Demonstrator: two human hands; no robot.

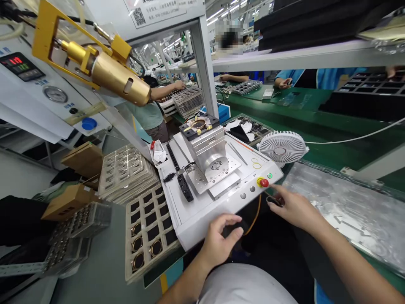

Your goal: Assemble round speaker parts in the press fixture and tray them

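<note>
My left hand (221, 238) hovers at the front edge of the white machine base (202, 219), its thumb and fingers apart with nothing between them. To the right, my right hand (292, 207) pinches a small dark round piece (274, 201) with a thin shiny rim, partly hidden by the fingers. This hand is just below the red emergency-stop button (264, 183) and a green-lit button (270, 175). On the machine base stands a metal fixture (210, 147), with a gold-coloured ring (198, 123) seated on its black top plate. A gold cylindrical press head (122, 80) hangs at upper left.
A tray (171, 255) with several gold-rimmed round parts sits at left, near stacked trays (122, 169). A white fan (281, 147) and a plastic-covered sheet (341, 215) are at right. Tweezers (237, 153) lie on the base. Other people work behind.
</note>
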